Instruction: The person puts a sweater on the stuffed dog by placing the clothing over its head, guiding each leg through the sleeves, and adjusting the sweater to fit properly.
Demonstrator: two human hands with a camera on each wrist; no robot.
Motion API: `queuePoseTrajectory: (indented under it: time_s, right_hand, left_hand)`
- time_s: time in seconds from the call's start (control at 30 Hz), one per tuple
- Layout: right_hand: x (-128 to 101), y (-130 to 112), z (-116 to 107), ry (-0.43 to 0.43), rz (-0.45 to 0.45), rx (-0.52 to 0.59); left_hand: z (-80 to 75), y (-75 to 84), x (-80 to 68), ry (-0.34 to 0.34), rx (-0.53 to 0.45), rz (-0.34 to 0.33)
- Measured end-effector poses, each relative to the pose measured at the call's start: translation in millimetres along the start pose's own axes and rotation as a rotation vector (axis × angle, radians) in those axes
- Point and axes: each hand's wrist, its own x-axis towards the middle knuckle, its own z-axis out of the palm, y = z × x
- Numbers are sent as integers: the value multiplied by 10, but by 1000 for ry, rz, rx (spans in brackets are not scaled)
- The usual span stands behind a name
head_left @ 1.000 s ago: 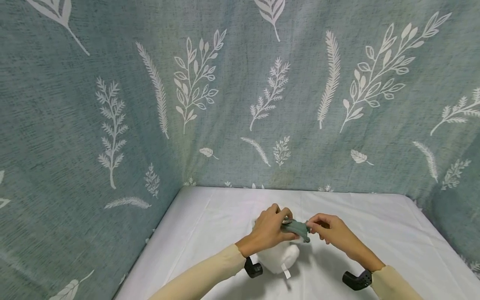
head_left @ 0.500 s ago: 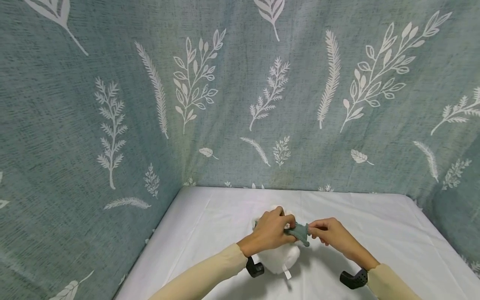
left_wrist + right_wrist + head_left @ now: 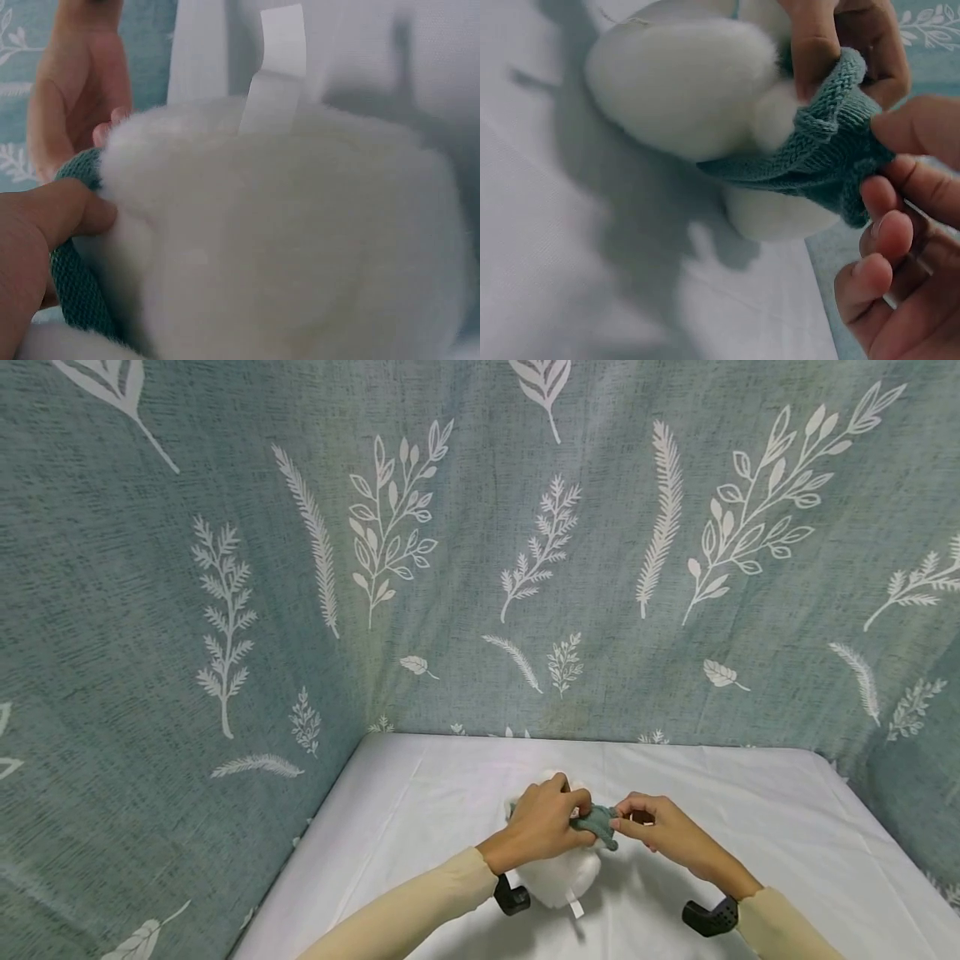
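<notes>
A white plush toy (image 3: 558, 872) lies on the white cloth, with a white label (image 3: 274, 71) at its near end. A small teal knitted garment (image 3: 596, 822) is partly over the toy. My left hand (image 3: 543, 825) pinches the garment's left side against the toy. My right hand (image 3: 652, 827) pinches the garment's right edge (image 3: 855, 150) between thumb and fingers. In the right wrist view the knit (image 3: 810, 161) wraps round a small white limb (image 3: 776, 120) of the plush toy (image 3: 682, 82). The left wrist view shows white fur (image 3: 285, 240) and a strip of knit (image 3: 75, 285) by my thumb.
The white cloth (image 3: 787, 827) covers a table. Teal fabric with white leaf prints (image 3: 525, 543) hangs close behind and on both sides. Black wrist mounts (image 3: 705, 918) sit on both forearms.
Both hands have drawn closer together and a little lower, bringing the teal garment down onto the plush toy. The grips have stayed the same.
</notes>
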Motion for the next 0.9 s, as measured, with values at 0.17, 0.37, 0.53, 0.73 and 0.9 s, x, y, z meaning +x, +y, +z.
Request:
queuePoseTrajectory:
  time_s: [0.17, 0.37, 0.53, 0.73, 0.9]
  right_hand:
    - [-3, -7, 0, -51, -56, 21]
    - [18, -27, 10, -107, -81, 17]
    - [33, -11, 1, 14, -105, -98]
    - [74, 40, 37, 188, -157, -257]
    - [49, 55, 25, 166, -124, -244]
  left_hand:
    - [5, 16, 6, -3, 10, -25]
    - [4, 5, 8, -7, 13, -37]
    - [-21, -29, -5, -26, -40, -38]
    - [-98, -82, 13, -126, -157, -41]
    - [-140, -131, 33, -218, -343, -108]
